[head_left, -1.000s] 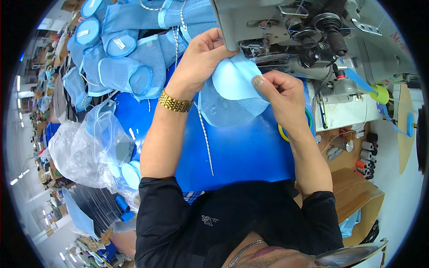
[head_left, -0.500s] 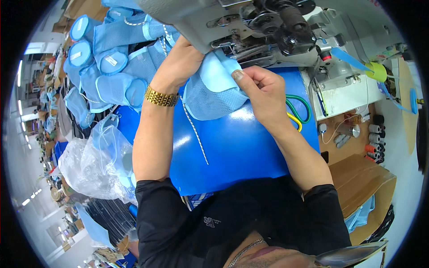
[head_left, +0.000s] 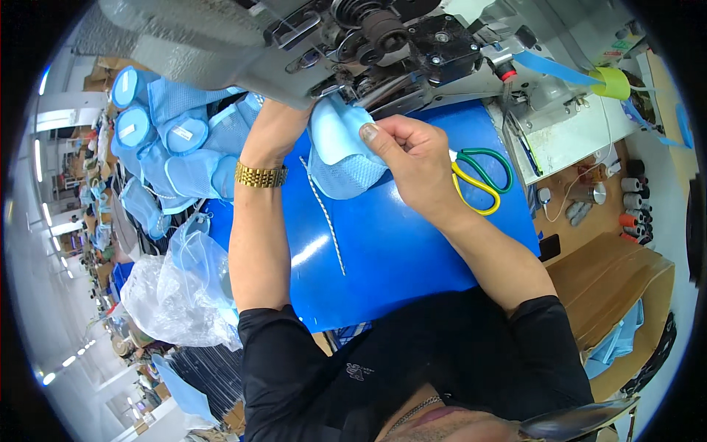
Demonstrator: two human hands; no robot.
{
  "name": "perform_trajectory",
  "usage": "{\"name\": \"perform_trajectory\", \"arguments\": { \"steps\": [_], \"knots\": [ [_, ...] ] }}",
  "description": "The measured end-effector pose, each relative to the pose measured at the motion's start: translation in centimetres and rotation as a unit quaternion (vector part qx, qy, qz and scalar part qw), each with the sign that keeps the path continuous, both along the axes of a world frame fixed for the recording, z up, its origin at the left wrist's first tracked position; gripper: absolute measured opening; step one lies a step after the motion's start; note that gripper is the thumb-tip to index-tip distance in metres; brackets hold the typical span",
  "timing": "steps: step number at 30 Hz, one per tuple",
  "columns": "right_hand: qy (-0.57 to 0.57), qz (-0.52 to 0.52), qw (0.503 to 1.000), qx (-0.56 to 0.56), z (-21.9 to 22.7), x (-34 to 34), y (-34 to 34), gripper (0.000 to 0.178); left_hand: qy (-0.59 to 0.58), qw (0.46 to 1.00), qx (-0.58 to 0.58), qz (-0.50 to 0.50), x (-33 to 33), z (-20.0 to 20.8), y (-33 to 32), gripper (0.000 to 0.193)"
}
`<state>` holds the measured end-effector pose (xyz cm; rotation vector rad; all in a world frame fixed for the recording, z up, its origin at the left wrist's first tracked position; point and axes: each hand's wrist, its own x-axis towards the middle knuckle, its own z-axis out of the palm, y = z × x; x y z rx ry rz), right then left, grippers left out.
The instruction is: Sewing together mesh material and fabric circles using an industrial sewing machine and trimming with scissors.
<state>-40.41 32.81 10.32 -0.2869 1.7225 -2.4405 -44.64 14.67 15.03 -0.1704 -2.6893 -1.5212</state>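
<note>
Both hands (head_left: pixel 412 158) now nearer machine (head_left: pixel 353 44)

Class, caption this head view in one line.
Both hands feed a light blue mesh fabric piece under a grey sewing machine.

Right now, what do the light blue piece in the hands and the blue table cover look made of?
The light blue piece looks like soft fabric, part smooth, part open mesh: a fine grid shows on its lower half. The blue table cover looks like glossy plastic sheet or vinyl, judging by the white glare streaks; which one I cannot tell.
</note>
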Motion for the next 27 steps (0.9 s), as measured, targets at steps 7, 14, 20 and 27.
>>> {"name": "perform_trajectory", "arguments": {
  "steps": [7,14,20,27],
  "knots": [
    [0.013,0.009,1.0,0.007,-0.3,-0.1,0.1,0.022,-0.004,0.999,0.01,-0.036,-1.5,-2.5,-2.5,0.032],
    [-0.01,0.018,1.0,0.004,0.3,-0.2,0.2,0.021,0.03,0.999,-0.022,-0.034,-0.8,-1.2,-1.0,0.021],
    [0.002,-0.009,0.998,0.061,-0.1,-0.4,0.5,0.019,0.023,0.998,0.061,0.021,0.1,-0.7,0.4,0.02],
    [0.031,-0.012,0.993,0.112,-0.1,-0.3,0.3,0.017,0.149,0.957,0.121,0.219,7.2,-2.9,-3.0,0.019]
  ]
}}
